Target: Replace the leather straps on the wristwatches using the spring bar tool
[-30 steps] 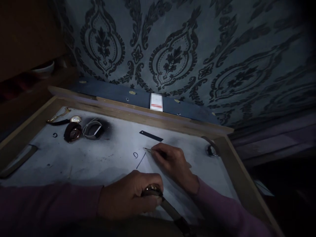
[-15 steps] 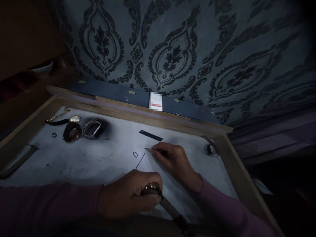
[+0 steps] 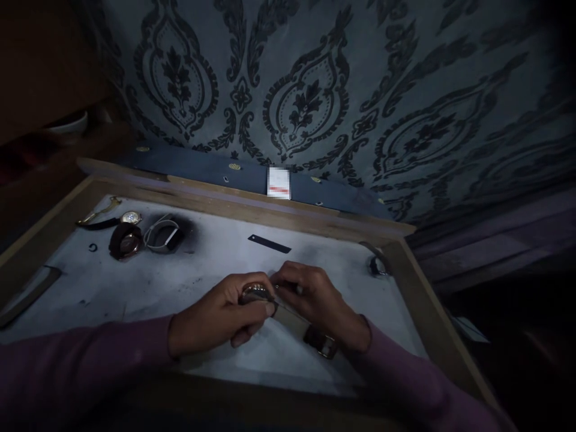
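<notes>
My left hand is closed round the case of a wristwatch with a gold-toned edge, held above the white work surface. The watch's strap stretches right and down, passing below my right hand to a dark buckle end. Right beside the case, where the strap meets it, my right hand pinches a thin pointed tool, with only a small bright bit showing at the fingertips. Behind the hands lies a flat dark blade-like strip with a hole at one end.
Several watches lie at the left, among them a gold-faced one and a grey-banded one. Another watch rests by the right rim. A loose strap lies at the left edge. Wooden rims border the surface, and a patterned wall rises behind.
My left hand has lifted the watch up and away from me. My right hand has come to the watch's side with the tool. The small ring and thin stick are now hidden.
</notes>
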Tool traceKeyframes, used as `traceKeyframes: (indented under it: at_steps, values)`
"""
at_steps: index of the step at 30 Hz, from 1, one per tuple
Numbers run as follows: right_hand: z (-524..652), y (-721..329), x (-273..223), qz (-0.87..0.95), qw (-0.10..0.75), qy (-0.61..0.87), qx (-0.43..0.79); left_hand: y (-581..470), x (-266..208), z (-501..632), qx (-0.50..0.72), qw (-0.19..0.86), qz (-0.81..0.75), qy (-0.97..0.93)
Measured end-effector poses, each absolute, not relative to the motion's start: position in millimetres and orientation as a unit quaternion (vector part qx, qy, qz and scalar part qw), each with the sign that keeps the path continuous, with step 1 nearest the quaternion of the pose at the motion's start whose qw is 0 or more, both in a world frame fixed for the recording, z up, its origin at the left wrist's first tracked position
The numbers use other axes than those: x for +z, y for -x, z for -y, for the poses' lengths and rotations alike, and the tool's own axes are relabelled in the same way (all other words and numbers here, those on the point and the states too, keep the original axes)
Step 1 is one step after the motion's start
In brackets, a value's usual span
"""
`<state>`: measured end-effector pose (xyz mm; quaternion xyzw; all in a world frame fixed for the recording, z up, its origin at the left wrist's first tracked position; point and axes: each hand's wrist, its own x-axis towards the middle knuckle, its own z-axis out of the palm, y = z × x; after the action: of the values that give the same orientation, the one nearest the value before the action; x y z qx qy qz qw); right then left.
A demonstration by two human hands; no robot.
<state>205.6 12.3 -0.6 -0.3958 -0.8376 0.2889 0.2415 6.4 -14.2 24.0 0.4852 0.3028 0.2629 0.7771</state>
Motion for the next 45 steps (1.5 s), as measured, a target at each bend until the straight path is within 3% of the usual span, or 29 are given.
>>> traceKeyframes:
  at_steps: [7, 13, 21, 30, 37, 45]
  values:
    - [-12, -209, 6, 0.790, 0.321, 0.398, 0.338, -5, 23, 8, 0.283, 0.764, -0.322, -0.483]
    - [3, -206, 26, 0.679, 0.253, 0.458, 0.515, -4, 20, 8, 0.283, 0.766, -0.322, -0.478]
    - [0, -214, 29, 0.698, 0.185, 0.485, 0.494, -4, 21, 8, 0.281, 0.779, -0.318, -0.462]
    - [7, -207, 44, 0.633, 0.338, 0.533, 0.449, -4, 17, 5, 0.295, 0.779, -0.319, -0.452]
    - [10, -208, 37, 0.642, 0.388, 0.529, 0.396, -12, 13, 3, 0.302, 0.758, -0.330, -0.475]
    - [22, -209, 23, 0.597, 0.413, 0.529, 0.440, -17, 13, 2, 0.301, 0.729, -0.333, -0.517]
